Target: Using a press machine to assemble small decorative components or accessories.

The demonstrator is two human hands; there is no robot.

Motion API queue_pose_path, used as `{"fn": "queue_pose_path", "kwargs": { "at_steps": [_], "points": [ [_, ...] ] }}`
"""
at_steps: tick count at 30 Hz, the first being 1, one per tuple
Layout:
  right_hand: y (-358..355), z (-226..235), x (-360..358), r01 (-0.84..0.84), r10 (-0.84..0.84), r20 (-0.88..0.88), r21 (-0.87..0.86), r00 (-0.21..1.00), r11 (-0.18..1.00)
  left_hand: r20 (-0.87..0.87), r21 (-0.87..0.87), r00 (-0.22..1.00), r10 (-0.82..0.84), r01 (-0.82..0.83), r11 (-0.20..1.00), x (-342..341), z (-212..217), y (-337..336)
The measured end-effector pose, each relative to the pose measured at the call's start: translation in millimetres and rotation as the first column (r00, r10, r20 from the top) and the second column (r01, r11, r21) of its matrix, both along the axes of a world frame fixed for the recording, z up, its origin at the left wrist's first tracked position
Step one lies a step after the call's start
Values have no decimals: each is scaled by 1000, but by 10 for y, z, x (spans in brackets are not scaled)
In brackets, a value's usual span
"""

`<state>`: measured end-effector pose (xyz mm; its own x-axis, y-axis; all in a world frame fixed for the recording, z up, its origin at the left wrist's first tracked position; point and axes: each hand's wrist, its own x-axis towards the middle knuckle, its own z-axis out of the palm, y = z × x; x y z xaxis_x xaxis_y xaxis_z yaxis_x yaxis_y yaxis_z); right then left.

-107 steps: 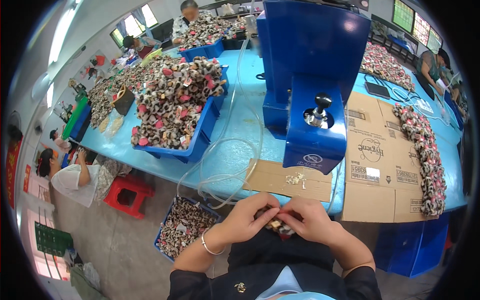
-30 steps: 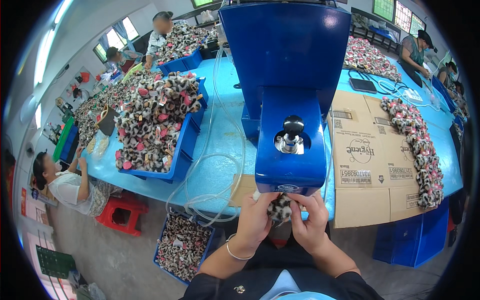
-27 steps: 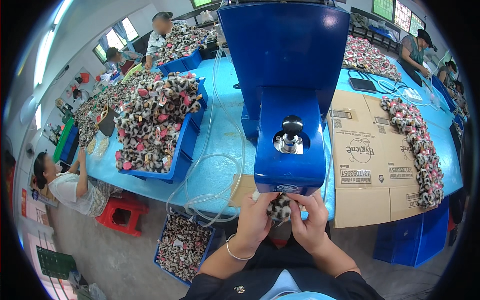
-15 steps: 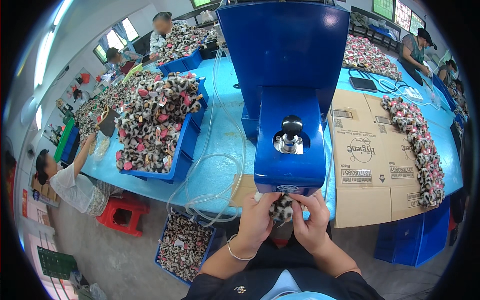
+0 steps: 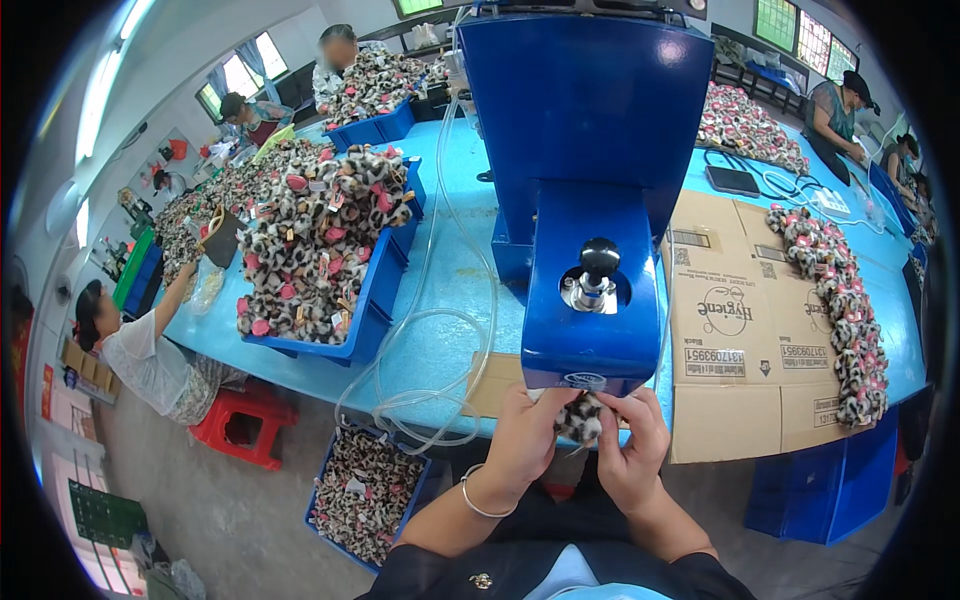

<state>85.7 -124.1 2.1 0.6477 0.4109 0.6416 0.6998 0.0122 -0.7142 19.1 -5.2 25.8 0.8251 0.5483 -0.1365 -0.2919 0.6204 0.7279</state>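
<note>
Both my hands meet just under the front end of a blue machine with a black knob on top. Between them is a small furry plush toy in black, white and brown. My left hand is closed on its left side, thumb on top. From the right, my right hand pinches it with thumb and forefinger. The machine's overhang hides the toy's far end, so I cannot tell whether it touches the machine.
A blue crate heaped with plush toys stands left on the blue table; clear tubing loops beside it. Right lies flat cardboard with a row of plush toys. Another filled crate is on the floor. Several people work around.
The whole view has shifted slightly, so machine and hands appear a little further right and lower. Both hands keep hold of the plush toy, with small finger movements on the right.
</note>
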Motion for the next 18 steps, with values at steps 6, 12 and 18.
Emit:
{"fn": "queue_pose_path", "kwargs": {
  "at_steps": [6,12,18],
  "points": [
    [12,17,14,8,-8,1,-22,1000,1000,-29,49,1000,-1,2,999,42,-69,75],
    [82,3,54,12,-12,-7,12,1000,1000,-3,13,998,-59,59,998,70,-18,144],
    [144,67,49,-12,12,-1,14,1000,1000,13,-33,999,-40,41,999,31,54,158]
  ]
}}
